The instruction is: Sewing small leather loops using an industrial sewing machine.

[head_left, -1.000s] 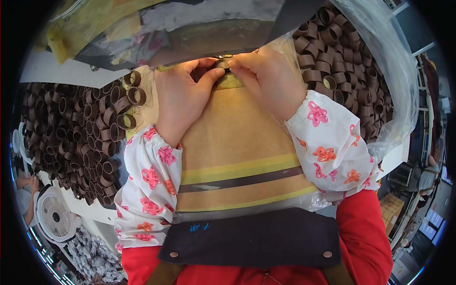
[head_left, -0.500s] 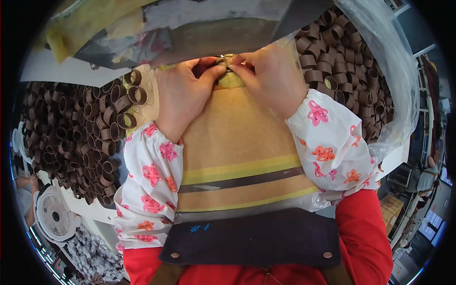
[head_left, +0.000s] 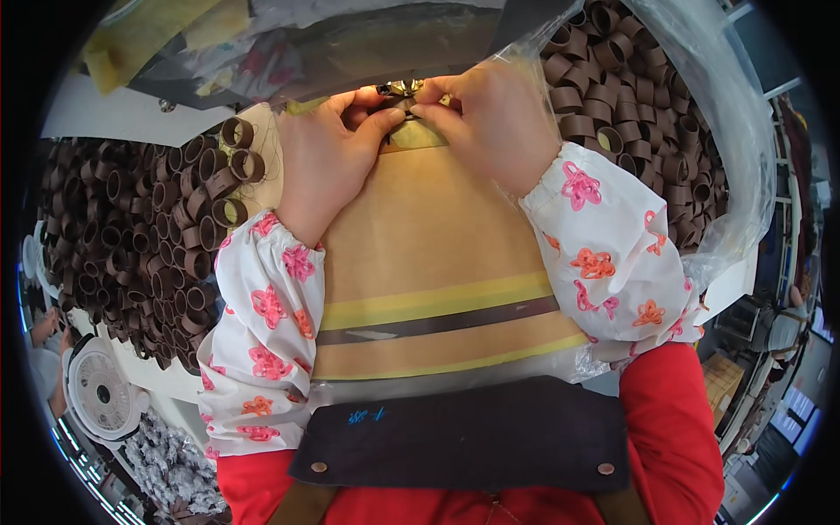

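My left hand (head_left: 337, 153) and my right hand (head_left: 486, 131) meet at a lit metal machine fitting (head_left: 405, 86) under a dark grey overhang. Fingers of both are closed in pinches on a small brown piece (head_left: 401, 108), largely hidden by the fingertips. The piece lies just below the fitting, above a yellowish patch at the far end of a tan work surface (head_left: 420, 227) taped with yellow and dark bands.
Heaps of brown loops flank my hands, left (head_left: 114, 236) and right (head_left: 612, 105), the right beside crumpled clear plastic (head_left: 744, 166). A white fan (head_left: 103, 394) stands at lower left; a co-worker's arm (head_left: 44, 328) shows behind it.
Both hands sit higher in the picture, along with some surroundings, so the view has shifted a little. More of the shiny fitting shows between my fingers, which stay pinched at the brown piece.
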A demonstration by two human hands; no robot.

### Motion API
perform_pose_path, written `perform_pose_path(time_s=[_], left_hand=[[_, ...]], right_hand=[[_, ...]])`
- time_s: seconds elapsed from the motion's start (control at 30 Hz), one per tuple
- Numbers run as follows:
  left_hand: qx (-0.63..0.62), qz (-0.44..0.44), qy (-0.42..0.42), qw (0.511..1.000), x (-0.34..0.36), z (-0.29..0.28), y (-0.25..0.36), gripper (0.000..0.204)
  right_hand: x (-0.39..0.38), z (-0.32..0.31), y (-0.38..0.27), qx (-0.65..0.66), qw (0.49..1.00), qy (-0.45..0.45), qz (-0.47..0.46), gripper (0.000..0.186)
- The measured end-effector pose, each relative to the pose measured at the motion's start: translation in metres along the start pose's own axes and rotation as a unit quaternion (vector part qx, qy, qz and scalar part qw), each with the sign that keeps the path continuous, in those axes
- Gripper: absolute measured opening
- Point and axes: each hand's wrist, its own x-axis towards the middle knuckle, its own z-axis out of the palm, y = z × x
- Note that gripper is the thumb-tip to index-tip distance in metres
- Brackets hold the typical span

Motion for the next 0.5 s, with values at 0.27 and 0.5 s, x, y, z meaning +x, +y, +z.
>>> perform_pose_path(time_s=[0.27, 0.5], left_hand=[[0.037, -0.001, 0.005, 0.999, -0.001, -0.003, 0.0, 0.022], [0.083, 0.074, 0.016, 0.994, -0.005, -0.007, -0.011, 0.023]], right_hand=[[-0.001, 0.001, 0.001, -0.009, 1.0, 0.011, -0.004, 0.014], [0.0, 0.009, 0.006, 0.061, 0.998, -0.011, -0.03, 0.007]])
